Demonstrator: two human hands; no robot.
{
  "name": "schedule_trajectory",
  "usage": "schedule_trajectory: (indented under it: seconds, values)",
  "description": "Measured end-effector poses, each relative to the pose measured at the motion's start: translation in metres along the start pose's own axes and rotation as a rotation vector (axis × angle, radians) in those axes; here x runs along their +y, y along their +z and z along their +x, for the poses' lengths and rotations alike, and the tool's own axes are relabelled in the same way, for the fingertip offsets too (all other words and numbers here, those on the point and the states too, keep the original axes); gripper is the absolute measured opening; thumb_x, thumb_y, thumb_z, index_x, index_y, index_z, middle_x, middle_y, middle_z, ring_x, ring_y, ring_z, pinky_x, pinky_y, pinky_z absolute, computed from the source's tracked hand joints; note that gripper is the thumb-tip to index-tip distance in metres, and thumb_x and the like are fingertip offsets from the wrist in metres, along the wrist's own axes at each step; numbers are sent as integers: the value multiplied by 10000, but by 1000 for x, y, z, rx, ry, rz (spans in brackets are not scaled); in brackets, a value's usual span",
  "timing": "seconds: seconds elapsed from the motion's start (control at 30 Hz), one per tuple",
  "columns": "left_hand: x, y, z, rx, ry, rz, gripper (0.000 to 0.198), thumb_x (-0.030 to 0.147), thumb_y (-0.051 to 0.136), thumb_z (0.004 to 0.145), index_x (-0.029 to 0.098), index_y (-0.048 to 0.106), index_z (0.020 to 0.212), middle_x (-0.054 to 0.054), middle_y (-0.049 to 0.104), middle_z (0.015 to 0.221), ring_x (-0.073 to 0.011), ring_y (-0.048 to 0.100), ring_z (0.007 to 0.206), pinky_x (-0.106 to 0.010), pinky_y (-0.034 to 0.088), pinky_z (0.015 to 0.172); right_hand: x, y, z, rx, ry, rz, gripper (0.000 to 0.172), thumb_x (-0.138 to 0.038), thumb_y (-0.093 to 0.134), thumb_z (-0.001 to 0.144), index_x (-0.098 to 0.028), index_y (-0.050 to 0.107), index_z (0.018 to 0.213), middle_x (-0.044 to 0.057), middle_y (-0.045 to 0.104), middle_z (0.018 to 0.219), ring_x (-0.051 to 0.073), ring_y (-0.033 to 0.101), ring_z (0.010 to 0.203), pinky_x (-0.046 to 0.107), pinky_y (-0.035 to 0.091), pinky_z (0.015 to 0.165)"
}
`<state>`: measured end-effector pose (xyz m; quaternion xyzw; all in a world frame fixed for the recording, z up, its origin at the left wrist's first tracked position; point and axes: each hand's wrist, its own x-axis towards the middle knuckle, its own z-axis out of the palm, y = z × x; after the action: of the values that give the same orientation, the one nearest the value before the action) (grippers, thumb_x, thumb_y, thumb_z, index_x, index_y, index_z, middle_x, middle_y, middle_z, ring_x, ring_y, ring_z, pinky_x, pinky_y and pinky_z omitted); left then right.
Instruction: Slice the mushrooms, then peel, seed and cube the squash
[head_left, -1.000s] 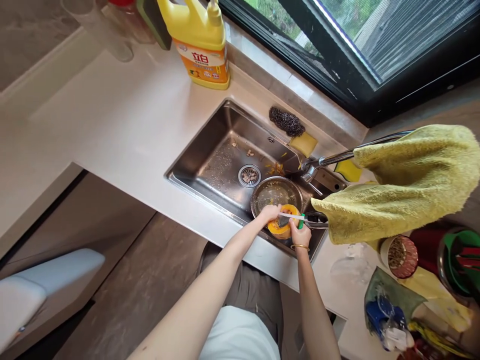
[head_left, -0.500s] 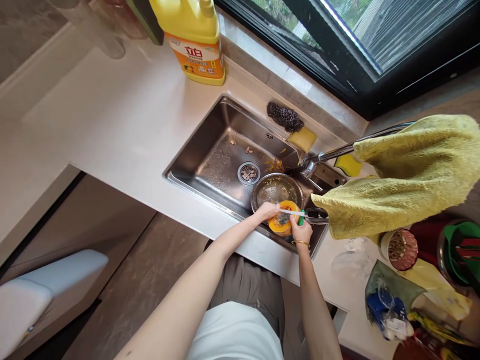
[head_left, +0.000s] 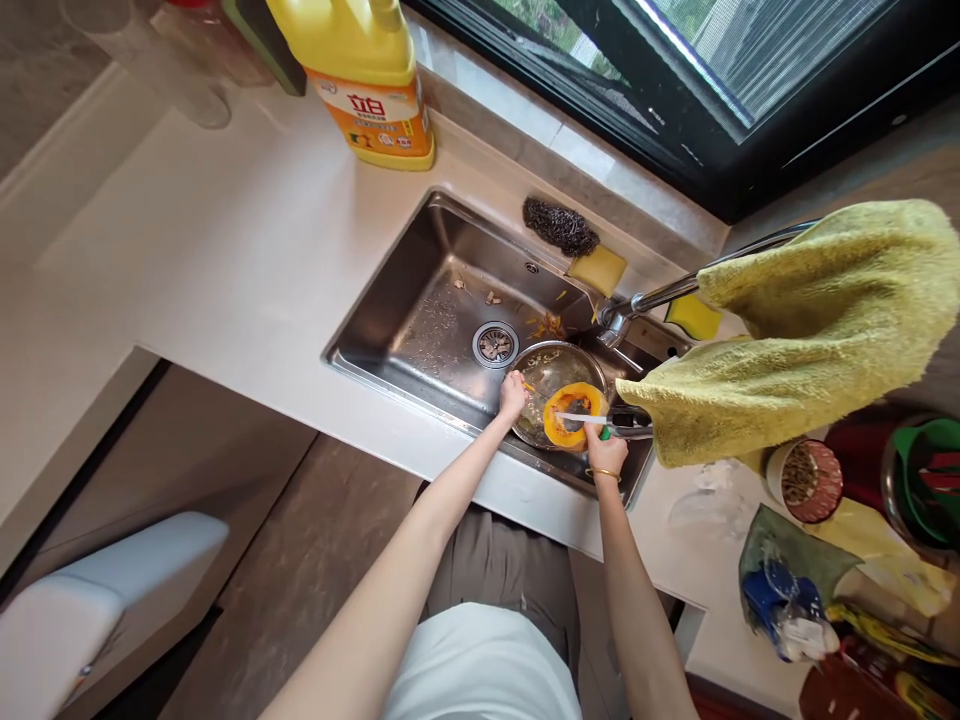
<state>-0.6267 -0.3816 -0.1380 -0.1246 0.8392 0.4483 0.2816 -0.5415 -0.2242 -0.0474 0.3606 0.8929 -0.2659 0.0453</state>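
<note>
My right hand (head_left: 606, 455) is closed around the green handle of a knife (head_left: 586, 419), its pale blade lying across the opening of a hollowed piece of pumpkin (head_left: 555, 432). The same hand is against the pumpkin's side; whether its fingers also hold it up is hidden. The pumpkin is over the right part of a round metal bowl (head_left: 536, 365) in the sink. At the bowl's left rim, my left hand (head_left: 513, 396) is pinched, and a small orange bit of pumpkin (head_left: 529, 387) shows at its fingertips.
The steel sink (head_left: 420, 330) holds scraps near its drain (head_left: 496, 345). A yellow towel (head_left: 817, 340) hangs over the faucet (head_left: 619, 322), close to my right hand. A steel wool scrubber (head_left: 560, 227), sponge (head_left: 598, 270) and detergent bottle (head_left: 375, 110) stand behind.
My left hand has left the pumpkin and moved left to the bowl's rim. The pumpkin has shifted slightly up, its opening now more visible, with the knife still in my right hand.
</note>
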Motion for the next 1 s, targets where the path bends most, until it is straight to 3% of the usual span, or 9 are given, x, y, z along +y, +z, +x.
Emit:
schedule_trajectory:
  seconds: [0.07,0.13,0.2,0.27,0.37,0.57,0.67,0.8,1.0]
  values:
    - [4,-4,0,25,-36,17,516,512,308,896,135,405,1234,-177,565,1148,-247,562,1055,-348,439,846,-2,-1,-3,21,24,17,336,-415,626,671,-82,667,639,160,662,613,268,640,701,303,465,663]
    - [11,-2,-6,-23,-23,141,720,588,465,799,165,283,1353,-214,419,1329,-316,489,1155,-395,402,900,-3,-1,-7,17,-20,39,346,-439,613,676,-102,665,616,136,658,590,250,636,674,286,460,647]
    - [20,6,-18,-136,59,378,966,618,600,679,223,130,1425,-228,288,1415,-366,474,1160,-430,392,904,-5,-2,-12,16,-74,42,382,-483,583,688,-115,673,636,119,664,598,239,635,664,273,453,634]
    - [30,16,-30,-209,175,606,1064,599,651,640,230,55,1441,-240,313,1392,-369,502,1121,-434,407,879,-7,-2,-16,28,-91,18,442,-538,552,695,-117,684,678,121,676,631,240,634,648,272,444,614]
    - [42,28,-42,-165,261,726,948,516,631,714,151,128,1430,-244,485,1221,-324,569,1023,-391,452,809,-10,-1,-20,30,-93,-36,510,-591,520,695,-114,696,733,138,688,677,250,637,636,276,428,588]
    - [45,31,-44,-141,175,770,469,211,353,912,21,288,1336,-230,616,955,-256,654,850,-326,494,675,-15,6,-24,49,-72,-67,498,-593,511,695,-128,688,702,137,690,673,249,639,632,270,419,575]
    - [38,29,-43,-178,225,766,468,246,352,920,12,306,1322,-216,641,885,-268,660,843,-338,498,678,-19,9,-25,73,-48,-66,470,-577,522,692,-135,681,680,140,690,678,252,646,644,272,426,586]
    - [28,25,-41,-233,349,730,513,336,357,922,87,268,1362,-184,645,949,-260,649,898,-341,494,723,-23,8,-27,92,-39,-32,440,-555,538,686,-138,677,686,143,695,694,260,654,672,271,431,593]
    - [26,25,-40,-241,364,656,437,328,386,904,72,379,1258,-189,624,992,-270,639,911,-360,492,755,-25,3,-24,94,-82,-62,415,-536,566,668,-133,663,690,149,693,706,264,651,670,277,430,597]
